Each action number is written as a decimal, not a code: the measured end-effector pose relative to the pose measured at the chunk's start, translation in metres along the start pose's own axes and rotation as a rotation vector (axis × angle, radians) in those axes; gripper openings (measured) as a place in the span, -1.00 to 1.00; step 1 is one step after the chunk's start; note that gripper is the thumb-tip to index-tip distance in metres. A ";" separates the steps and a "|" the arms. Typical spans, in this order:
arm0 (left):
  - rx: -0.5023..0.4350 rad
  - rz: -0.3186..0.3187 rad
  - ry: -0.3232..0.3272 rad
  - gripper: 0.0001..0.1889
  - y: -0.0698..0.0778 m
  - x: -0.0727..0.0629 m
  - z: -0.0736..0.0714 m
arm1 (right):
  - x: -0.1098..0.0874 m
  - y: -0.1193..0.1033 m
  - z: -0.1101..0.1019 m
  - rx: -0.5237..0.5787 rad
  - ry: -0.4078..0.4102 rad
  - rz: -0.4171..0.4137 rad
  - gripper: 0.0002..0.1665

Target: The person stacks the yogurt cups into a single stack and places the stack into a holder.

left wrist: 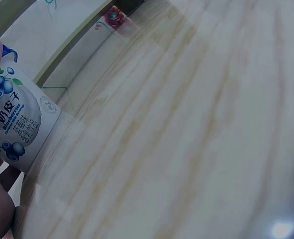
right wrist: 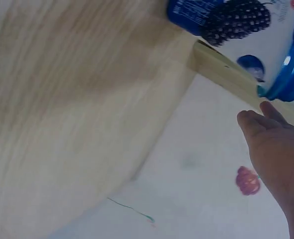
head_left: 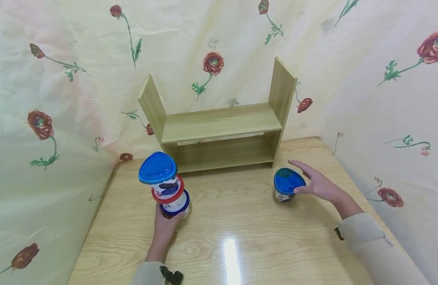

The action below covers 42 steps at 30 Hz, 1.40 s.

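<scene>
On the left, three yogurt cups stand stacked: one with a bright blue lid (head_left: 157, 168) on top, one with a red lid (head_left: 181, 187) in the middle and one with a dark blue lid (head_left: 186, 202) at the bottom. My left hand (head_left: 163, 229) grips the bottom yogurt cup (left wrist: 17, 119), which shows printed blueberries in the left wrist view. On the right, another blue-lidded yogurt cup (head_left: 288, 181) is upright on the table. My right hand (head_left: 320, 185) is spread beside it, thumb close to the lid; I cannot tell whether it touches.
A two-level wooden shelf (head_left: 222, 122) with upright side panels stands at the back of the wooden table (head_left: 219, 213). Flower-printed cloth (head_left: 240, 47) covers the walls behind and at both sides. A bright light reflection falls on the tabletop at the front.
</scene>
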State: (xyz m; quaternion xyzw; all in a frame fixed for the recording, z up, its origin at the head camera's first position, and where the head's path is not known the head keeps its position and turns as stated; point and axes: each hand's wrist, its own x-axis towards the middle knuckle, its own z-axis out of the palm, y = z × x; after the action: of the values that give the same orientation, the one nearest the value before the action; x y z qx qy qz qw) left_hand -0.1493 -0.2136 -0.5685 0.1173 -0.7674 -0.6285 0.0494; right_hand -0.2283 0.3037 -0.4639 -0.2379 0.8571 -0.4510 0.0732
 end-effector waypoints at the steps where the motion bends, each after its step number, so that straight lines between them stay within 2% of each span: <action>1: 0.000 -0.005 0.002 0.18 -0.001 0.000 0.000 | 0.000 0.002 0.000 0.022 -0.005 0.000 0.10; 9: -0.015 -0.010 -0.001 0.20 -0.009 0.000 0.001 | -0.003 0.021 0.003 0.144 -0.038 0.044 0.07; 17: -0.027 0.001 -0.009 0.18 -0.008 -0.001 0.001 | -0.005 0.035 0.008 0.159 -0.042 0.086 0.04; 24: -0.024 -0.017 -0.017 0.16 -0.005 0.000 0.001 | -0.001 0.035 0.011 0.200 -0.049 0.085 0.02; 32: -0.016 0.001 -0.009 0.18 -0.001 -0.001 0.000 | 0.005 0.037 0.015 0.216 -0.055 0.081 0.00; 42: -0.013 0.009 -0.008 0.18 0.000 0.000 -0.001 | 0.005 0.033 0.021 0.247 -0.012 0.140 0.02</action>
State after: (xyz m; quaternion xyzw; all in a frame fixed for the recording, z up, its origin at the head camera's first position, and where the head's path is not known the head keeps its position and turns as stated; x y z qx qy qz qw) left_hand -0.1488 -0.2145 -0.5687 0.1110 -0.7640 -0.6337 0.0497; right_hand -0.2370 0.3013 -0.5021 -0.1694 0.8092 -0.5453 0.1386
